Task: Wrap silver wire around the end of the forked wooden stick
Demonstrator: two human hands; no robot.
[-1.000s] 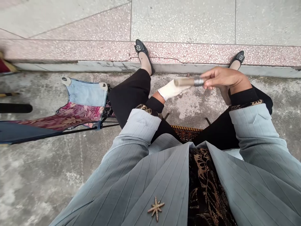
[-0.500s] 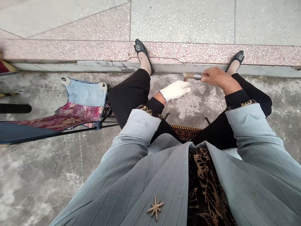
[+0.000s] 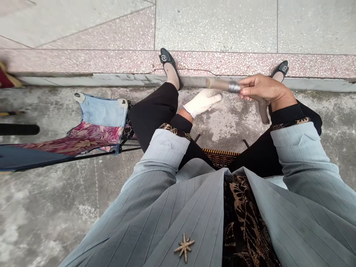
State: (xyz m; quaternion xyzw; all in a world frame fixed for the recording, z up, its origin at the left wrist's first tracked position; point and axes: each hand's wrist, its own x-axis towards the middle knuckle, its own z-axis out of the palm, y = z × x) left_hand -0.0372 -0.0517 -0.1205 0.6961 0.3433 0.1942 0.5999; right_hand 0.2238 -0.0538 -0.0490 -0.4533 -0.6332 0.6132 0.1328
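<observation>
My right hand (image 3: 260,89), bare, grips a brown wooden stick (image 3: 219,84) between thumb and fingers. Shiny silver wire (image 3: 234,87) is wound round the stick close to my fingertips, and its far end, blurred by motion, points left. A brown bent piece (image 3: 263,111) shows below my palm; whether it belongs to the stick I cannot tell. Just under the stick's left end is my left hand (image 3: 201,103) in a white knitted glove, fingers curled and pressed together. Something greyish and blurred shows at its fingertips, too indistinct to name.
I sit on a woven seat (image 3: 219,157), feet on a pinkish stone ledge (image 3: 211,63) above rough concrete (image 3: 111,196). On my left stands a folding chair with denim and red flowered cloth (image 3: 94,135). A dark rod (image 3: 19,129) reaches in at the left edge.
My right hand has turned more open-sided to view, and the stick's free end has swung left and up. The brown bent piece has come into sight. My gloved hand has shifted slightly left and up.
</observation>
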